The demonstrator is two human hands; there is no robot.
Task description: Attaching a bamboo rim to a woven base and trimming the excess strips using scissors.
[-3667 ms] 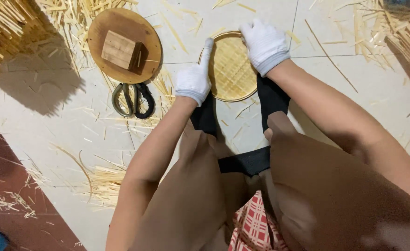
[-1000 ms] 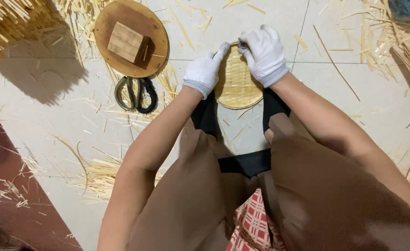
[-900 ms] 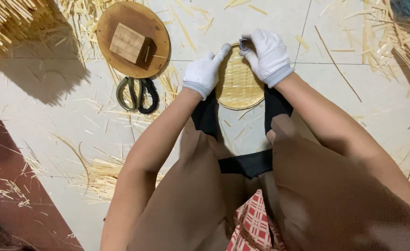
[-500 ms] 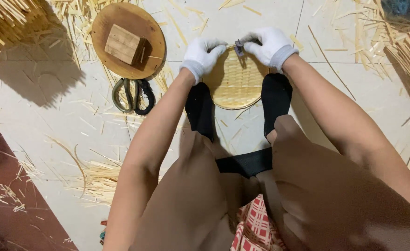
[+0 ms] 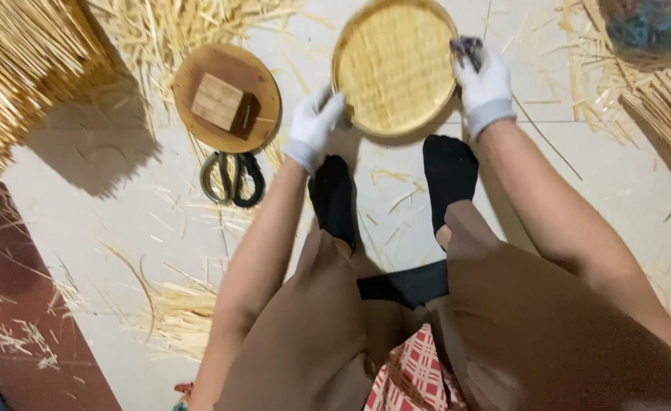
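We hold a round woven bamboo tray (image 5: 393, 65) flat on the tiled floor (image 5: 564, 190), just past our black-socked feet (image 5: 448, 171). Our left hand (image 5: 314, 122) grips its rim at about 8 o'clock, gloved fingers (image 5: 328, 103) curled on the edge. Our right hand (image 5: 484, 80) meets the rim at 3 o'clock, its fingers pinching a small dark tool (image 5: 469, 47) against it. Being round, the tray has no long axis. At 9 o'clock from the tray a wooden block (image 5: 217, 101) sits on a round wooden board (image 5: 263, 84), scissors (image 5: 233, 179) just below.
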